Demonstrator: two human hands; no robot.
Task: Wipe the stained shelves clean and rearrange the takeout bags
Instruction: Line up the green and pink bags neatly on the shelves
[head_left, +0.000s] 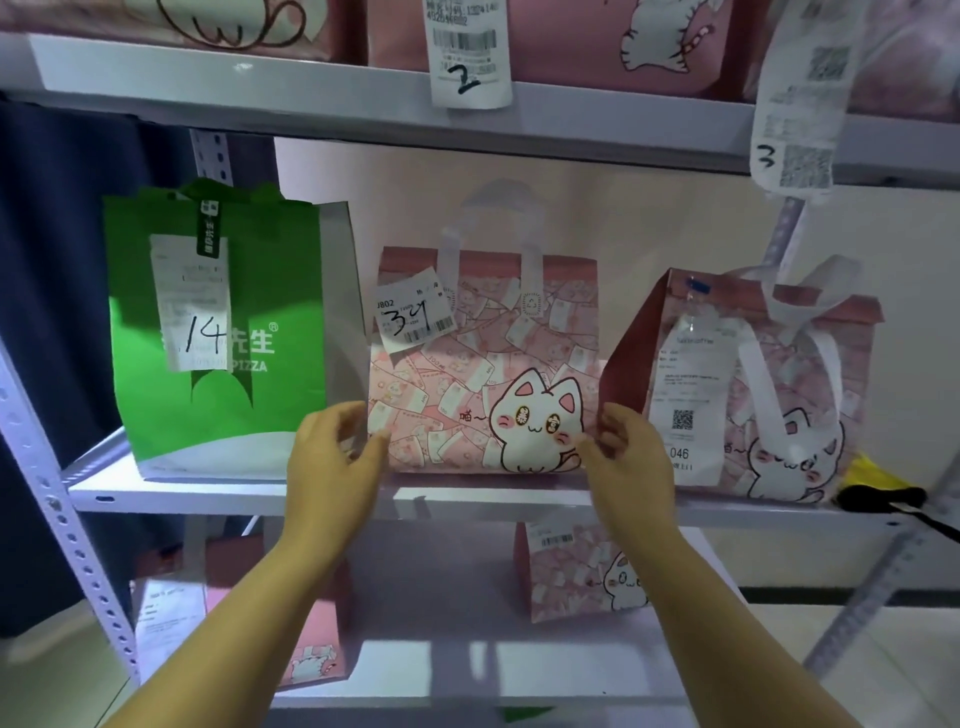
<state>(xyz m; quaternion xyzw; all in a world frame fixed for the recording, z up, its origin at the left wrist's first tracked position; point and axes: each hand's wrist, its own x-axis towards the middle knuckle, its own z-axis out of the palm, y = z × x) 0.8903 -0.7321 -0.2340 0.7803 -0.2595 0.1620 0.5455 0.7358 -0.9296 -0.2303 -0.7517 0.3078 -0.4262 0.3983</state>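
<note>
A pink cat-print bag (467, 374) with a slip marked 34 stands in the middle of the white middle shelf (234, 499). My left hand (332, 457) curls around its lower left corner, and my right hand (628, 457) holds its lower right corner. A green pizza bag (218, 332) marked 14 stands to the left. A second pink cat bag (753, 395), turned at an angle, stands to the right, close against my right hand.
A yellow and black object (878, 488) lies at the shelf's right end. The lower shelf holds a small pink bag (582, 571) and another pink bag (311, 660) at the left. Pink bags with slips marked 2 (467, 57) and 3 (800, 119) sit on the top shelf.
</note>
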